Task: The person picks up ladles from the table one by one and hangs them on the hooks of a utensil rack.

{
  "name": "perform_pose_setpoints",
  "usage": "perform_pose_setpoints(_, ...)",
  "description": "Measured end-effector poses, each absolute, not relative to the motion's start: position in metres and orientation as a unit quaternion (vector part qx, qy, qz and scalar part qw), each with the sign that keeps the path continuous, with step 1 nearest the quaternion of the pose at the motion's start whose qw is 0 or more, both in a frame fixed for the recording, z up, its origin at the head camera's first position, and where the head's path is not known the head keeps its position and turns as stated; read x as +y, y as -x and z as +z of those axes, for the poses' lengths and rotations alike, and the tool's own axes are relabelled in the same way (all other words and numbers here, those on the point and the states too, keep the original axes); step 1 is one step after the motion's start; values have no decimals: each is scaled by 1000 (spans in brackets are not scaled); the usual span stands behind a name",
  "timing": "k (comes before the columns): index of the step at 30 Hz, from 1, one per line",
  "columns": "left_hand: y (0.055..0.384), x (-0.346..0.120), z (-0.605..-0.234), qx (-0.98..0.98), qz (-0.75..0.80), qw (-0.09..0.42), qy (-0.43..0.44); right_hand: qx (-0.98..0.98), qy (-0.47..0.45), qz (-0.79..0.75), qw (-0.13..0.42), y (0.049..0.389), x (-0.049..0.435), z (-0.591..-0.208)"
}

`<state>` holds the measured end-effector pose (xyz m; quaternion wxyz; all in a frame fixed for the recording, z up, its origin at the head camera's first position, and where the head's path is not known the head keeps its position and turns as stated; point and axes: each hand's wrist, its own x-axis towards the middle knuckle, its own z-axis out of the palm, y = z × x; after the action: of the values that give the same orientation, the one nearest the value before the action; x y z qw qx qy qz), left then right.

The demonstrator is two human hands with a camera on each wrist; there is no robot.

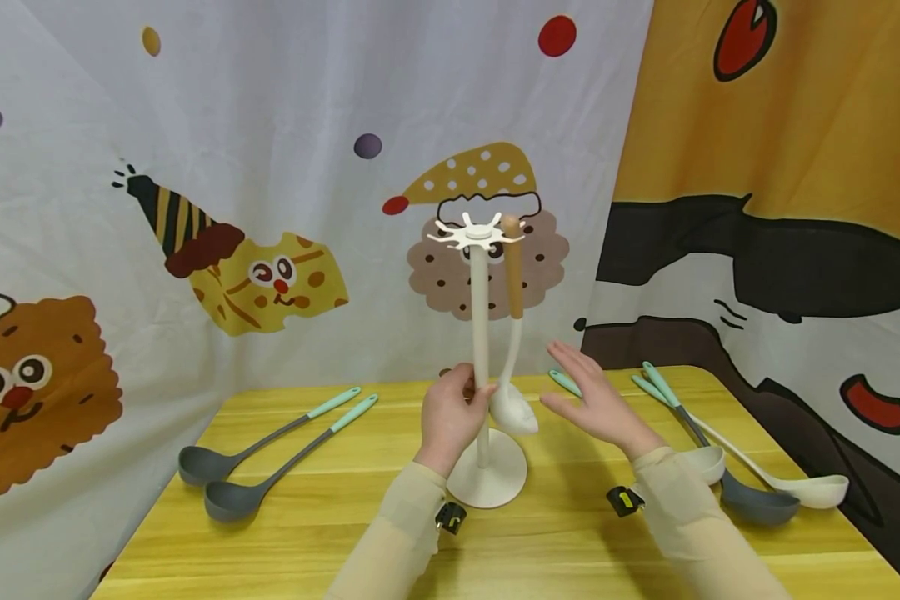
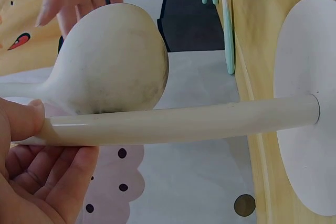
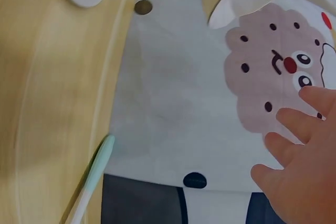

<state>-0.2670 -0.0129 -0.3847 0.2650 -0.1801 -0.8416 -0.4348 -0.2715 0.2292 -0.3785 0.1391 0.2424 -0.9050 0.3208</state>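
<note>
Evidently, the left hand (image 1: 453, 412) has its fingers curled round the post of the white stand (image 1: 481, 321), thumb on one side and fingertips on the other; the right hand (image 1: 596, 404), fingers spread and holding nothing, hovers just right of the stand. Between that hand and the post, the wooden-handled ladle (image 1: 516, 304) appears to hang from the prongs of the crown (image 1: 476, 235), bowl down beside the post (whether the two touch, I cannot tell). Done well, I judge, this means a light, steady left grip, with the round base (image 1: 495, 492) flat and the post upright until the ladle hangs without swinging; the right palm should be ready to calm the bowl without jogging the handle off its prong. Farther out on the table (image 1: 330, 550), two grey ladles (image 1: 232, 502) lie left of the stand, and white ladles (image 1: 813, 492) and another grey one (image 1: 761, 502) lie to its right.
</note>
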Motion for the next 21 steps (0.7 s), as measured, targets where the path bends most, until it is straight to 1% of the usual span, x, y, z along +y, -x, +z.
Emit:
perform_pose_setpoints(12,269,-12,-387,-842,-431,269,181,-931,-223,271,102,279,244,-392)
perform_pose_setpoints(21,267,-12,-386,-842,-430,271,180,-947,-200,242,72,278,251,-389)
